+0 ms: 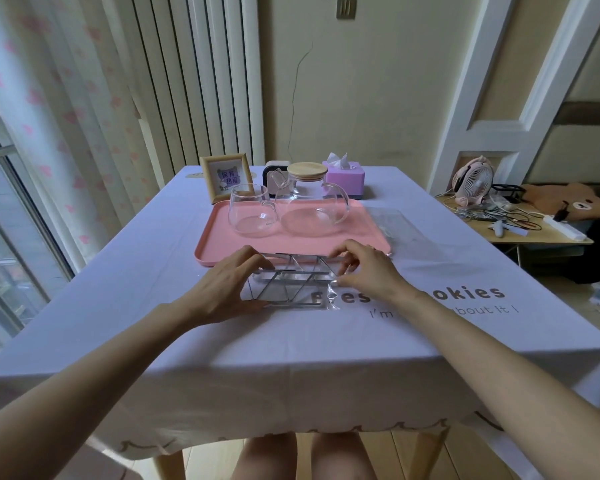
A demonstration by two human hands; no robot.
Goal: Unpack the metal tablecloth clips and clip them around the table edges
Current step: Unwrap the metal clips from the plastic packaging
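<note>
Several metal tablecloth clips (288, 285) lie bundled in a clear plastic bag (331, 299) on the lilac tablecloth (291, 348), just in front of a pink tray. My left hand (229, 285) grips the left end of the bundle, thumb under, fingers over the top. My right hand (368, 268) pinches the right end of the bundle and the bag's plastic. Thin silver bars of the clips show between the two hands; their ends are hidden under my fingers.
The pink tray (215, 247) holds a glass cup (252, 211) and a glass teapot (312, 206) with a wooden lid. Behind stand a photo frame (226, 177) and a purple tissue box (345, 178). Another clear bag (395, 226) lies right of the tray. A side table with a fan (473, 181) is at the right.
</note>
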